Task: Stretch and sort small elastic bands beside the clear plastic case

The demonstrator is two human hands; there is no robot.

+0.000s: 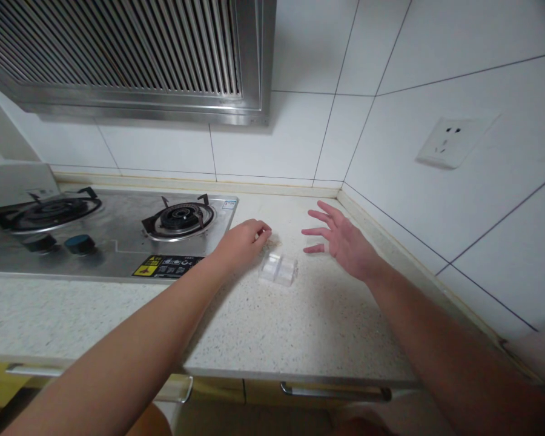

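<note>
A small clear plastic box point(278, 270), seemingly divided in the middle, lies on the speckled countertop point(300, 327). Just behind and left of it is my left hand point(245, 243), its fingers curled and pinched together; what they hold, if anything, is too small to make out. A small brownish patch point(275, 242), blurred, shows on the counter beside those fingertips. To the right of the box, my right hand point(343, 242) is open above the counter, fingers spread and pointing left, with nothing in it. A pale band appears around one of its fingers.
A steel gas stove point(118, 254) with two burners and knobs fills the left of the counter. Over it hangs a range hood point(163, 103). White tiled walls meet at the back right corner, with a power socket point(452, 142) on the right wall. Drawer handles point(336, 392) run below the front edge.
</note>
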